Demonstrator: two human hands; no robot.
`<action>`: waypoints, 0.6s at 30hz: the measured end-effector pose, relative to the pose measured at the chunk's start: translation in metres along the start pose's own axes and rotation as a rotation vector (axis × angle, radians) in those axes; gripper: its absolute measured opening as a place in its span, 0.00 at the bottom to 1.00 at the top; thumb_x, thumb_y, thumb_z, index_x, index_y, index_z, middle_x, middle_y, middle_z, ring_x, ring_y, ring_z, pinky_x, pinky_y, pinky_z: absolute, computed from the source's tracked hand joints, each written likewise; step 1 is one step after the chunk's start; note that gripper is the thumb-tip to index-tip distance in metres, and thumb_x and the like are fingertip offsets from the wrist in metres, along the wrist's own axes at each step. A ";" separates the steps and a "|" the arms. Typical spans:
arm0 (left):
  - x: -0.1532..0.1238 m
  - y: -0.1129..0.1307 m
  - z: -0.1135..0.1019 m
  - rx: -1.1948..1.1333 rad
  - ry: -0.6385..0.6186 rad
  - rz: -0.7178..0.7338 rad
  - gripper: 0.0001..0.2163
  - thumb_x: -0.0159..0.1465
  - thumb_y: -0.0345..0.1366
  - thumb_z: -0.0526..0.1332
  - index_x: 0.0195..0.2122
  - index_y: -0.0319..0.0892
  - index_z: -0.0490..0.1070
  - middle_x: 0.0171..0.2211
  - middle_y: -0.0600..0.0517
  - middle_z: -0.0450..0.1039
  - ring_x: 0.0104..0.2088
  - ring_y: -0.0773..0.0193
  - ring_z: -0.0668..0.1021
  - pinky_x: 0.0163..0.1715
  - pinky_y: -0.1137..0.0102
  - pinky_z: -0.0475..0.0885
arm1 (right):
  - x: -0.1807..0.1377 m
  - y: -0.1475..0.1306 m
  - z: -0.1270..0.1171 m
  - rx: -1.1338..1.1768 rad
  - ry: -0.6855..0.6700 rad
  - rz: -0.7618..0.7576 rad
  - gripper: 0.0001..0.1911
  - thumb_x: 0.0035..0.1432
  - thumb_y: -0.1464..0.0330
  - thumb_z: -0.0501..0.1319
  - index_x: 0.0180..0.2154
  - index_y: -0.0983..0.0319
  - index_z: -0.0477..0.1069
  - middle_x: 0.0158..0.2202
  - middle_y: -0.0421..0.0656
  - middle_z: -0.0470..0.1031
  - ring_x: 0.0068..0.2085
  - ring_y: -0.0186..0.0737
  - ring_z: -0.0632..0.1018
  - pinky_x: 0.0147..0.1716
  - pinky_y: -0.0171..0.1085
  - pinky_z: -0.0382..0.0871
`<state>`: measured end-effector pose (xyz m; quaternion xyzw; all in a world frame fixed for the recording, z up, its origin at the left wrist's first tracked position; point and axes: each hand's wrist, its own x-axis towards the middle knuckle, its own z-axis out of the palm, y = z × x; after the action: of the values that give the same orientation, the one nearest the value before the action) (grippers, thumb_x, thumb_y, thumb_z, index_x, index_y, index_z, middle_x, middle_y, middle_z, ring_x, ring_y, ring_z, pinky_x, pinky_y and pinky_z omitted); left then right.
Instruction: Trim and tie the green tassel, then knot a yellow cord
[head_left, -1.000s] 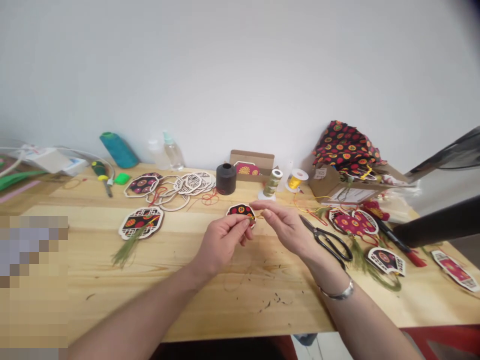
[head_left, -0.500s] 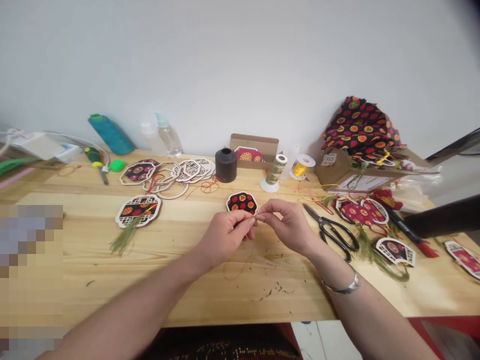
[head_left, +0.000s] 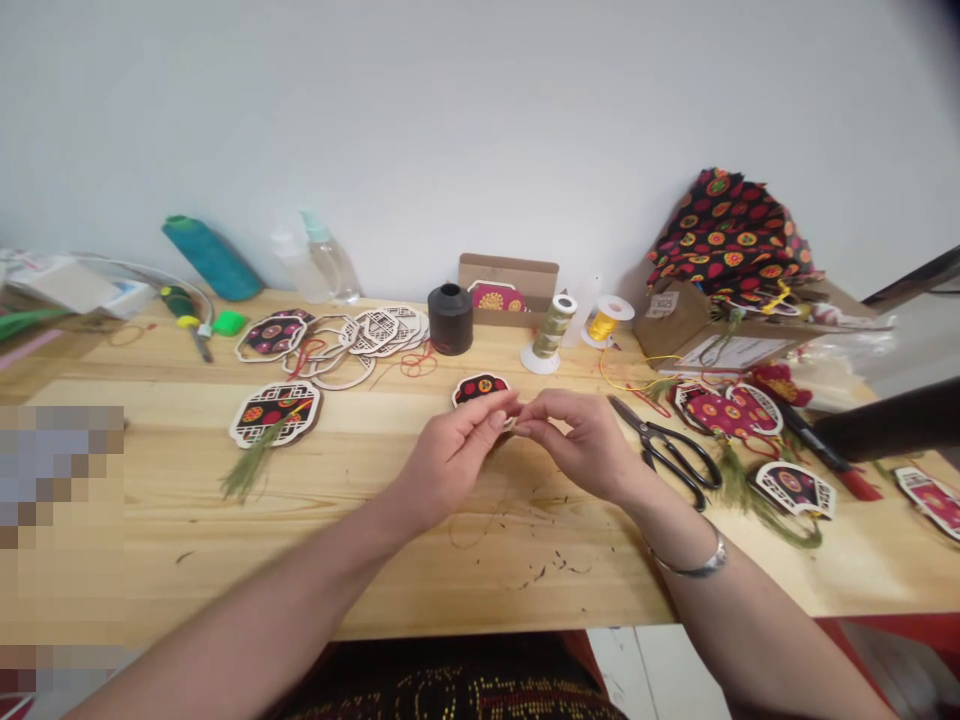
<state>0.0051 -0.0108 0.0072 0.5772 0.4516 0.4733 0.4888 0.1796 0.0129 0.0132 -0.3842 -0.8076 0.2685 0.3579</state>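
My left hand and my right hand meet above the middle of the wooden table, fingertips pinched together on something very small, perhaps a thin cord, too fine to name. Just behind the fingertips lies a small black fan-shaped ornament with red and yellow flowers. Black scissors lie right of my right hand. A silver bangle is on my right wrist.
A black spool, an olive spool and a yellow spool stand at the back. Wooden frames and finished ornaments lie left. More ornaments and a cardboard box with patterned fabric are right.
The hands have drawn closer together and stay pinched. The view has tilted down slightly, so the table's things sit higher in the picture.
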 end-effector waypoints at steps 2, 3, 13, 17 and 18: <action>0.000 0.001 0.001 -0.045 -0.040 -0.056 0.11 0.60 0.35 0.60 0.43 0.44 0.78 0.41 0.48 0.80 0.43 0.56 0.78 0.47 0.63 0.70 | 0.000 0.000 -0.001 -0.013 -0.005 -0.030 0.07 0.58 0.71 0.60 0.30 0.63 0.75 0.27 0.41 0.76 0.29 0.32 0.74 0.31 0.32 0.66; 0.001 0.002 0.001 -0.050 -0.063 -0.073 0.11 0.60 0.36 0.61 0.41 0.44 0.78 0.38 0.48 0.80 0.41 0.56 0.79 0.45 0.63 0.71 | -0.001 0.000 -0.001 -0.020 -0.012 -0.039 0.07 0.58 0.72 0.59 0.29 0.63 0.75 0.27 0.41 0.76 0.29 0.32 0.74 0.32 0.32 0.66; 0.002 0.000 -0.003 0.101 -0.105 -0.140 0.05 0.55 0.34 0.64 0.27 0.45 0.81 0.23 0.51 0.78 0.23 0.63 0.75 0.21 0.72 0.65 | -0.002 0.000 -0.002 -0.091 -0.019 -0.067 0.08 0.59 0.70 0.58 0.30 0.63 0.75 0.27 0.42 0.76 0.29 0.32 0.73 0.30 0.32 0.65; 0.002 -0.001 -0.003 0.017 -0.107 -0.173 0.04 0.52 0.31 0.65 0.25 0.45 0.80 0.22 0.51 0.77 0.21 0.63 0.75 0.17 0.73 0.62 | -0.002 0.000 -0.001 -0.094 -0.034 -0.069 0.08 0.58 0.72 0.58 0.31 0.64 0.75 0.27 0.43 0.76 0.29 0.32 0.73 0.31 0.32 0.65; 0.002 -0.001 -0.003 -0.007 -0.106 -0.182 0.03 0.51 0.31 0.66 0.24 0.45 0.80 0.21 0.51 0.77 0.21 0.63 0.75 0.17 0.73 0.62 | -0.002 0.000 0.000 -0.099 -0.041 -0.070 0.08 0.58 0.73 0.57 0.31 0.64 0.75 0.27 0.43 0.76 0.29 0.32 0.73 0.31 0.32 0.65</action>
<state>0.0022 -0.0086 0.0062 0.5561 0.4741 0.3975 0.5551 0.1808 0.0116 0.0128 -0.3673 -0.8400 0.2231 0.3312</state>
